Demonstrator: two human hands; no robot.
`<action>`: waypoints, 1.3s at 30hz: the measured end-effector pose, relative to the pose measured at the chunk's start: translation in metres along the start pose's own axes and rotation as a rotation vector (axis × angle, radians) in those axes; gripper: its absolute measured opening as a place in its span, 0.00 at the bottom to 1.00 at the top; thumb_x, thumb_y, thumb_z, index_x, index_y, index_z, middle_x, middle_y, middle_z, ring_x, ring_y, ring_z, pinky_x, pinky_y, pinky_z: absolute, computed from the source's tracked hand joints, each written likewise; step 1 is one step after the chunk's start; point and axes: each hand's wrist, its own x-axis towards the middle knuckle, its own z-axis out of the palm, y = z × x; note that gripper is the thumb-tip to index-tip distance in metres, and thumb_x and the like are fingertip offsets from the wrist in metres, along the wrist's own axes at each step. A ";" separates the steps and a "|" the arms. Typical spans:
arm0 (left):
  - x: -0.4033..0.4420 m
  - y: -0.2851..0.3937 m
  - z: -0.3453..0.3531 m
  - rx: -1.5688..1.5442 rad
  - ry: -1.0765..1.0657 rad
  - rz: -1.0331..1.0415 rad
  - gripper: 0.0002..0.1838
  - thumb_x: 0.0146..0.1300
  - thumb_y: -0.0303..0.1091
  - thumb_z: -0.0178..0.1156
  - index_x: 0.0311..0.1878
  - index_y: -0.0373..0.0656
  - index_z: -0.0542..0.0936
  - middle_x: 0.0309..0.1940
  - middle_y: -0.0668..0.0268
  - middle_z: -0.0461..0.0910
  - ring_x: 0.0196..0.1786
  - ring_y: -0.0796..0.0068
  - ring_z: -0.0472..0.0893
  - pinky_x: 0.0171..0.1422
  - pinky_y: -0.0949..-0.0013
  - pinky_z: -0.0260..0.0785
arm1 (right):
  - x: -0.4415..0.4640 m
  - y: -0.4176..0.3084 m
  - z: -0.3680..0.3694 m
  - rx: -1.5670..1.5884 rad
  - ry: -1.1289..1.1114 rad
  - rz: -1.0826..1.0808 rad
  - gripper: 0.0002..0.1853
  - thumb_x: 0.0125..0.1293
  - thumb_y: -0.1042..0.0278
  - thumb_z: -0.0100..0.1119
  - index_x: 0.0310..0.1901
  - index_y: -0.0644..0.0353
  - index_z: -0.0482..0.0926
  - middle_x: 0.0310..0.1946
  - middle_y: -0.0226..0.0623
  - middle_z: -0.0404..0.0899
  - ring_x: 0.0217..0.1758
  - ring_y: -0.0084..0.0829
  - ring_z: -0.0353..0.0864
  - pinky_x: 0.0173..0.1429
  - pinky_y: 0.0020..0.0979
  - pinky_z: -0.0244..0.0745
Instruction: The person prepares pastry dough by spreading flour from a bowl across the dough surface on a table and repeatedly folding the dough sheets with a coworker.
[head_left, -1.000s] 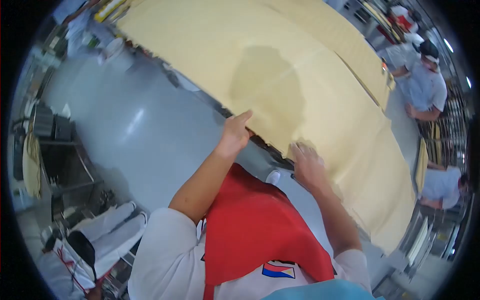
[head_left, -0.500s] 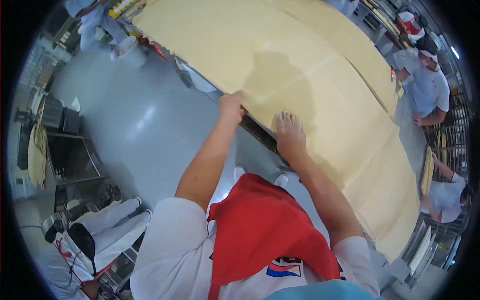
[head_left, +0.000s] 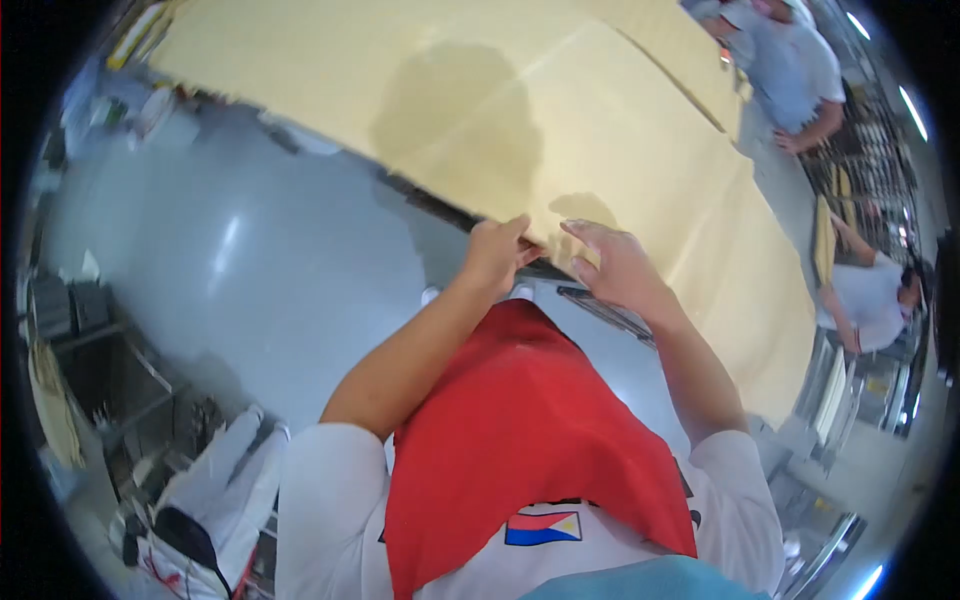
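A wide, pale yellow sheet of dough (head_left: 640, 130) covers the table, its near edge running diagonally in front of me. My left hand (head_left: 495, 255) is closed on that edge, thumb on top and fingers curled beneath. Just to the right, my right hand (head_left: 622, 268) is open, fingers stretched toward the left and thumb apart. Its shadow falls on the sheet a little beyond the fingertips, so it seems raised slightly above the surface. No object shows in it.
Co-workers stand across the table, one (head_left: 800, 75) at the upper right and another (head_left: 870, 300) lower down holding a flat yellow sheet. A person in white (head_left: 220, 490) is at the lower left, near metal equipment (head_left: 110, 360). Grey floor (head_left: 270, 260) lies to my left.
My view has shifted along the table to the right. My right hand has lifted from lying on the dough, and the two hands are closer together. My left hand still grips the edge.
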 end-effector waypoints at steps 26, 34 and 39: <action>-0.044 -0.173 0.134 -0.105 0.264 0.191 0.21 0.70 0.34 0.53 0.61 0.33 0.71 0.58 0.57 0.76 0.60 0.63 0.76 0.65 0.60 0.69 | 0.134 0.522 -0.148 -0.326 0.075 0.014 0.18 0.62 0.58 0.61 0.50 0.59 0.79 0.42 0.40 0.84 0.50 0.40 0.81 0.54 0.44 0.74; -0.022 -0.169 0.136 -0.206 0.377 0.191 0.19 0.73 0.34 0.51 0.59 0.29 0.71 0.55 0.53 0.77 0.57 0.60 0.79 0.61 0.58 0.74 | 0.102 0.417 -0.149 -0.335 0.354 0.175 0.21 0.65 0.54 0.53 0.51 0.64 0.75 0.45 0.56 0.81 0.49 0.54 0.81 0.52 0.51 0.74; -0.036 -0.117 0.217 -0.226 0.302 0.333 0.20 0.72 0.33 0.53 0.60 0.29 0.69 0.55 0.52 0.76 0.54 0.57 0.80 0.59 0.55 0.76 | 0.146 0.440 -0.216 -0.710 0.392 -0.113 0.20 0.70 0.54 0.47 0.49 0.63 0.75 0.45 0.55 0.80 0.52 0.54 0.79 0.54 0.51 0.74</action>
